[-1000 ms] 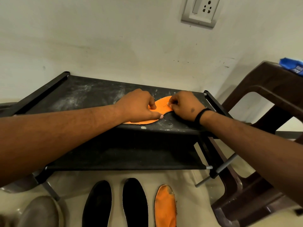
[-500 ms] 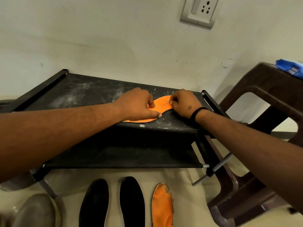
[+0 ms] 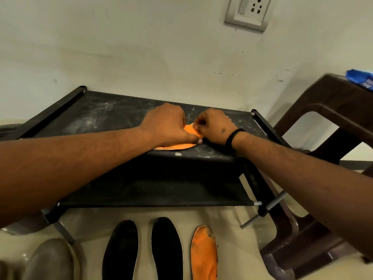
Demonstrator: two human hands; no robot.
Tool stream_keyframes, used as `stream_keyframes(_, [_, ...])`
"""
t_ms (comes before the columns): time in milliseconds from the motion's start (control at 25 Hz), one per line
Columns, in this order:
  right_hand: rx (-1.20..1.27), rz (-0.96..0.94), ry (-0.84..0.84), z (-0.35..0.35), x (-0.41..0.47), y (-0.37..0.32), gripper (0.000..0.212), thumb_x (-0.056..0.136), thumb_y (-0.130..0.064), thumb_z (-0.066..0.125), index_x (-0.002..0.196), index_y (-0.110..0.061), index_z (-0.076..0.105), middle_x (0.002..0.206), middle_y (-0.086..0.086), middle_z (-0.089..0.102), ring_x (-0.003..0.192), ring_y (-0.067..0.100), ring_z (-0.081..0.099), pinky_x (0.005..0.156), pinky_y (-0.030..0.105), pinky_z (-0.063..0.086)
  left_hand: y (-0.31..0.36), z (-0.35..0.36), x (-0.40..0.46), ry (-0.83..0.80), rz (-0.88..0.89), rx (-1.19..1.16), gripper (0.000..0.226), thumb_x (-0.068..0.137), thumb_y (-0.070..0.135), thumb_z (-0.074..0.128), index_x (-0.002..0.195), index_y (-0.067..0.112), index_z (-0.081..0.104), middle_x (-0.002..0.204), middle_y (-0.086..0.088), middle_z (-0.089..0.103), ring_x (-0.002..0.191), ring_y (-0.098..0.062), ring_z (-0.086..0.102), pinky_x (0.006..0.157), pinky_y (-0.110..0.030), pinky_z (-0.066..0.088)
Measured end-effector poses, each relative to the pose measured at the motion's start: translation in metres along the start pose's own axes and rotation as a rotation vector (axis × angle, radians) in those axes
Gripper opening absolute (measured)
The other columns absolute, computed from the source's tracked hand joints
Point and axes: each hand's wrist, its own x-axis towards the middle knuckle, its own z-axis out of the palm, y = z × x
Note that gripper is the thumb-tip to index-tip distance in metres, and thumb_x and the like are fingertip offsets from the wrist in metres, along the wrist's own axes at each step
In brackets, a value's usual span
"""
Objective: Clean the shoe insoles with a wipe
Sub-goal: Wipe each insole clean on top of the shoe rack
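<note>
An orange insole (image 3: 178, 146) lies on the dusty top shelf of a black shoe rack (image 3: 96, 118). My left hand (image 3: 167, 126) covers its middle, fingers curled over it and the thumb along its near edge. My right hand (image 3: 215, 126), with a black band on the wrist, sits close against the left. Its curled fingers pinch the insole's right end. No wipe shows in either hand. On the floor below lie two black insoles (image 3: 121, 251) (image 3: 167, 249) and a second orange insole (image 3: 203, 253) with a worn edge.
A brown plastic stool (image 3: 333, 110) stands at the right with a blue packet (image 3: 361, 79) on top. A grey shoe (image 3: 50, 259) sits at the bottom left. The wall behind the rack carries a socket (image 3: 247, 11). The rack's lower shelf (image 3: 151, 188) is in shadow.
My right hand has slid left along the insole until it meets my left hand, hiding most of the orange surface. The left hand has stayed put.
</note>
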Motion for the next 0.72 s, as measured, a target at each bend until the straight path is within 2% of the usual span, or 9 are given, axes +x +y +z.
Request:
stream_keyframes(80, [-0.066,0.056,0.071,0.001,0.006,-0.001,0.018,0.089,-0.017,0.057,0.094,-0.014,0.074,0.099,0.008,0.073,0.093,0.026,0.066,0.084,0.042,0.055,0.001,0.000,0.001,-0.015,-0.009,0.004,0.087,0.049,0.092,0.051,0.087,0.019,0.077,0.083,0.002,0.073,0.077,-0.014,0.064,0.073,-0.041,0.059])
stream_keyframes(240, [-0.033,-0.059,-0.043,0.002,0.005,-0.013,0.019,0.088,-0.009,0.056,0.090,-0.011,0.075,0.093,0.007,0.073,0.088,0.022,0.066,0.083,0.038,0.054,0.000,0.000,-0.001,0.002,0.005,-0.025,0.071,0.054,0.084,0.061,0.084,0.021,0.076,0.078,0.004,0.071,0.074,-0.013,0.063,0.069,-0.039,0.057])
stream_keyframes(400, [-0.021,0.005,0.029,-0.001,0.011,-0.008,0.019,0.088,-0.011,0.057,0.092,-0.015,0.075,0.097,0.005,0.073,0.090,0.022,0.066,0.085,0.041,0.055,0.001,0.000,0.000,-0.035,0.013,-0.029,0.073,0.058,0.086,0.062,0.091,0.022,0.076,0.089,0.006,0.072,0.083,-0.012,0.063,0.076,-0.039,0.057])
stream_keyframes(520, [0.055,-0.108,-0.106,-0.011,0.001,-0.013,0.015,0.088,-0.009,0.062,0.093,-0.009,0.076,0.095,0.005,0.074,0.086,0.017,0.066,0.078,0.028,0.053,-0.001,0.001,-0.004,-0.018,0.020,-0.035,0.071,0.054,0.087,0.061,0.085,0.024,0.076,0.081,0.007,0.070,0.076,-0.011,0.062,0.068,-0.036,0.055])
stream_keyframes(600, [0.073,-0.104,-0.066,-0.030,-0.001,-0.006,0.013,0.088,-0.011,0.064,0.094,-0.010,0.076,0.095,0.004,0.073,0.085,0.013,0.063,0.077,0.024,0.049,-0.002,-0.002,-0.003,-0.048,0.018,-0.078,0.070,0.058,0.084,0.065,0.093,0.024,0.076,0.092,0.010,0.071,0.085,-0.009,0.063,0.075,-0.036,0.056])
stream_keyframes(720, [0.078,-0.064,0.052,-0.044,-0.010,0.018,0.016,0.087,-0.011,0.065,0.099,-0.011,0.076,0.097,0.006,0.073,0.089,0.016,0.064,0.082,0.030,0.051,-0.007,-0.010,-0.008,-0.126,0.038,-0.141,0.073,0.061,0.079,0.070,0.108,0.023,0.076,0.109,0.008,0.073,0.094,-0.009,0.064,0.085,-0.038,0.056])
